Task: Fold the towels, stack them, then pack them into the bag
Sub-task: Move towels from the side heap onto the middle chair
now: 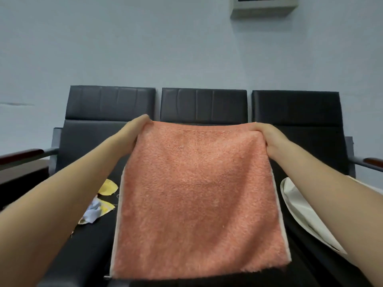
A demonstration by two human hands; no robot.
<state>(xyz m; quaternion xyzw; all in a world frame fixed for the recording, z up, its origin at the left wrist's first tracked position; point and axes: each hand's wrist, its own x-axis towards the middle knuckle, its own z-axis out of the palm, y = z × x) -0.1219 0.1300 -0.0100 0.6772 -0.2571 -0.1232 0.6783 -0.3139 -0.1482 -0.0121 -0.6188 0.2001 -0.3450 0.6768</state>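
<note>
An orange terry towel (199,199) is held up and spread flat by its two far corners above a black three-seat bench (204,104). The far left corner is pinched by the left hand (135,131), its fingers curled over the hem, and the far right corner is gripped by the right hand (269,139), its fingers folded round the edge. From the fingers the towel hangs toward the camera as a near square, with a pale border seen along both side edges. Below and outside the left fingers, a crumpled yellow and pale blue cloth (99,201) lies on the seat. Below and outside the right fingers, a white bag (300,212) lies on the seat, partly covered by the right forearm. Above the right fingers a beige box (263,7) is mounted on the wall; its dark panel carries marks too blurred to be read.
</note>
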